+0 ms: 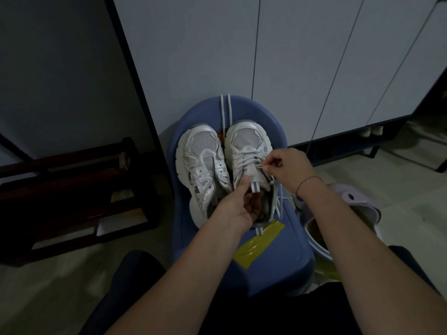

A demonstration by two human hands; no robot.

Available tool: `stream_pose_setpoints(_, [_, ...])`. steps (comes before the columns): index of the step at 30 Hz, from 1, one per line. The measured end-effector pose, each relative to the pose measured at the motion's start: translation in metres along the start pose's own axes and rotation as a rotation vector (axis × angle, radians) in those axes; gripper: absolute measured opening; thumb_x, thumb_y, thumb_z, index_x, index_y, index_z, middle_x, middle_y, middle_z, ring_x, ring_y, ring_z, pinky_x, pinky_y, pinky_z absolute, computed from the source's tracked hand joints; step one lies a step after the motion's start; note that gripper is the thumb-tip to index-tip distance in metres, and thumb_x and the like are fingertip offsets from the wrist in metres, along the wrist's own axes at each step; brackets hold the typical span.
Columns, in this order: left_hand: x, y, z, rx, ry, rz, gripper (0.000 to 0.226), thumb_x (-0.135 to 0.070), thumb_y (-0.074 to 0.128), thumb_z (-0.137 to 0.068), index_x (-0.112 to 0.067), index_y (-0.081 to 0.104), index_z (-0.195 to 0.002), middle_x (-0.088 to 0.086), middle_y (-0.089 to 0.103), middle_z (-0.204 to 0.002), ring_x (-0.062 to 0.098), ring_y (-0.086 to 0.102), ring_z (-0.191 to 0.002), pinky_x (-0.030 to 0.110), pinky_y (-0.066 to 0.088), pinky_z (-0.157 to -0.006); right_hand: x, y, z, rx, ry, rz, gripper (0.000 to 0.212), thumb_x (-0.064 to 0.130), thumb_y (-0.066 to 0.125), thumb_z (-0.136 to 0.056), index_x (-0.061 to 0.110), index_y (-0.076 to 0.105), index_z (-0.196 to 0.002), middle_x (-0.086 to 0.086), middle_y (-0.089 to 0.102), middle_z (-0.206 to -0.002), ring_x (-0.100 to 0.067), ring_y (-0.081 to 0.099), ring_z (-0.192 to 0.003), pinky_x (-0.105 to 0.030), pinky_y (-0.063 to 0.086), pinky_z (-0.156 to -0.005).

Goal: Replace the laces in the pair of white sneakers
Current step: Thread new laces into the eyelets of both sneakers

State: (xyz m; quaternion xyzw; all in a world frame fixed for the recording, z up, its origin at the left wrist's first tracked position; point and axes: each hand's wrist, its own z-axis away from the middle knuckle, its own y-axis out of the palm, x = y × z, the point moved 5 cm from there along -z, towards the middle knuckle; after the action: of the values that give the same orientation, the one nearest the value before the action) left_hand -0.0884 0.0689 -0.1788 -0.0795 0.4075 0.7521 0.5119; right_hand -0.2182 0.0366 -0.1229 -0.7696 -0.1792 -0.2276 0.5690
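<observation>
Both white sneakers stand side by side, toes away from me, towards the far edge of the blue stool (278, 252). My left hand (238, 204) grips the tongue of the laced sneaker (246, 141) to steady it. My right hand (287, 165) pinches its lace end (261, 167) narrowly between the fingers (272, 162). The unlaced sneaker (203, 151) waits alongside, and the loose laces (226, 110) hang over the far edge, within reach.

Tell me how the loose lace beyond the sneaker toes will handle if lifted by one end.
Probably floppy: the loose lace is a thin cord lying in two strands on the blue stool, so it should droop and swing. Likely very light for its length. It reaches the stool's far edge, so a push might slide it off.
</observation>
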Motion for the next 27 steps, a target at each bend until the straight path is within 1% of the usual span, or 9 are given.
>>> stream_pose_setpoints(5, [0.0,-0.001,-0.002,-0.015,0.012,-0.027,0.025,-0.03,0.065,-0.092,-0.01,0.058,-0.079,0.007,0.06,-0.075,0.014,0.055,-0.065,0.018,0.048,-0.044,0.004,0.008,0.001,0.036,-0.001,-0.159,0.004,0.007,0.067,-0.083,0.009,0.071,-0.085,0.0,0.065,-0.079,-0.012,0.059,-0.079,-0.023,0.047,-0.078])
stream_pose_setpoints(7, [0.0,-0.001,-0.002,-0.015,0.016,-0.031,0.025,-0.03,0.065,-0.091,-0.01,0.059,-0.078,0.007,0.06,-0.074,0.014,0.056,-0.066,0.019,0.047,-0.048,0.004,0.007,0.001,0.023,0.023,-0.205,0.004,0.008,0.069,-0.082,0.01,0.072,-0.085,0.002,0.065,-0.078,-0.01,0.06,-0.077,-0.021,0.048,-0.077])
stream_pose_setpoints(11, [-0.001,-0.002,-0.002,-0.002,0.011,-0.038,0.026,-0.03,0.066,-0.091,-0.009,0.059,-0.077,0.008,0.06,-0.074,0.015,0.056,-0.069,0.021,0.045,-0.055,0.0,-0.005,-0.001,0.053,0.07,-0.141,0.012,0.01,0.072,-0.08,0.011,0.071,-0.091,-0.001,0.064,-0.082,-0.011,0.059,-0.079,-0.02,0.045,-0.075])
stream_pose_setpoints(14, [-0.001,-0.002,-0.002,0.005,0.005,-0.049,0.025,-0.03,0.066,-0.091,-0.009,0.06,-0.079,0.007,0.06,-0.073,0.015,0.056,-0.068,0.022,0.045,-0.057,0.002,-0.008,-0.001,0.065,0.034,-0.066,0.009,0.007,0.07,-0.081,0.008,0.073,-0.089,-0.002,0.066,-0.082,-0.011,0.058,-0.078,-0.02,0.045,-0.075])
stream_pose_setpoints(16, [-0.001,-0.002,-0.002,0.01,0.0,-0.052,0.023,-0.029,0.066,-0.091,-0.008,0.061,-0.082,0.007,0.061,-0.076,0.015,0.057,-0.069,0.022,0.046,-0.057,0.004,-0.004,-0.002,0.042,0.006,-0.039,0.007,0.008,0.07,-0.081,0.007,0.073,-0.087,-0.005,0.07,-0.086,-0.013,0.06,-0.079,-0.025,0.048,-0.08])
stream_pose_setpoints(18, [-0.001,-0.002,-0.002,0.013,0.002,-0.051,0.021,-0.027,0.067,-0.091,-0.008,0.061,-0.083,0.007,0.061,-0.077,0.015,0.058,-0.069,0.022,0.048,-0.055,0.006,0.001,-0.003,0.01,-0.004,-0.065,0.006,0.009,0.069,-0.082,0.008,0.074,-0.086,-0.006,0.071,-0.088,-0.016,0.062,-0.081,-0.028,0.05,-0.083])
stream_pose_setpoints(21, [-0.003,-0.003,-0.001,0.015,0.008,-0.044,0.021,-0.025,0.066,-0.092,-0.008,0.06,-0.081,0.007,0.061,-0.075,0.014,0.057,-0.067,0.019,0.05,-0.046,0.008,0.006,-0.002,-0.014,-0.007,-0.131,0.004,0.008,0.07,-0.082,0.008,0.073,-0.084,-0.004,0.07,-0.085,-0.01,0.058,-0.076,-0.02,0.047,-0.078])
stream_pose_setpoints(23, [-0.003,-0.003,0.0,0.019,0.005,-0.044,0.02,-0.024,0.065,-0.092,-0.008,0.06,-0.081,0.007,0.06,-0.075,0.014,0.056,-0.066,0.016,0.049,-0.043,0.007,0.004,0.0,-0.017,0.006,-0.175,0.004,0.009,0.071,-0.081,0.01,0.072,-0.084,-0.001,0.068,-0.082,-0.01,0.059,-0.076,-0.019,0.047,-0.077])
stream_pose_setpoints(27, [-0.004,-0.003,0.001,0.026,-0.009,-0.055,0.02,-0.025,0.066,-0.092,-0.008,0.06,-0.082,0.007,0.061,-0.076,0.014,0.057,-0.066,0.016,0.049,-0.043,0.0,-0.002,0.0,0.029,0.03,-0.109,0.007,0.015,0.074,-0.08,0.015,0.072,-0.086,0.008,0.062,-0.077,-0.007,0.056,-0.071,-0.021,0.044,-0.071])
